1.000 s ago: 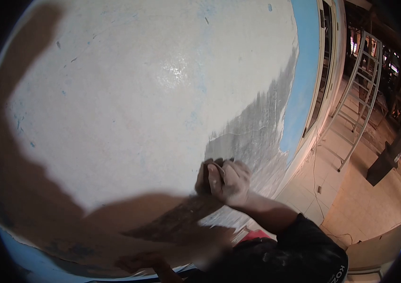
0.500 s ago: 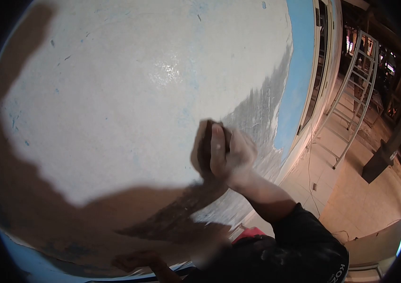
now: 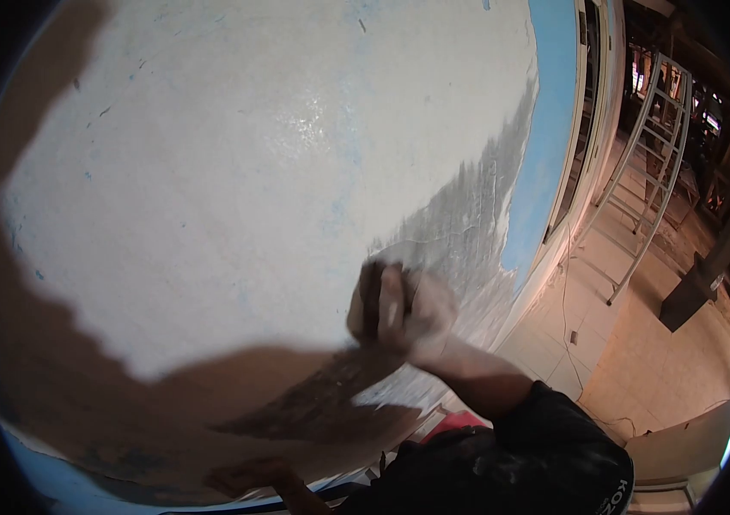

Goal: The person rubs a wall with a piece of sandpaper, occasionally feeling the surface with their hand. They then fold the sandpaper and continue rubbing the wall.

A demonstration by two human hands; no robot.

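Observation:
My right hand point(image 3: 408, 316), dusted white, presses a dark pad point(image 3: 370, 296) flat against a white, putty-coated wall point(image 3: 236, 172). The hand sits at the lower edge of a rough grey patch point(image 3: 468, 225) on that wall. A black sleeve point(image 3: 545, 446) covers my right arm. In shadow at the bottom of the view, my left hand point(image 3: 252, 476) stays low near the wall's base, with a pale edge just under it; whether it holds anything is unclear. My own shadow darkens the lower left of the wall.
A blue painted strip point(image 3: 547, 129) runs along the wall's right side beside a pale door frame point(image 3: 587, 163). A metal ladder point(image 3: 650, 163) leans further right over a tiled floor point(image 3: 640, 360). Something red point(image 3: 461, 422) lies below my arm.
My right hand slid the pad up the wall into the grey patch, then came back down to about where it began. The left hand stayed put.

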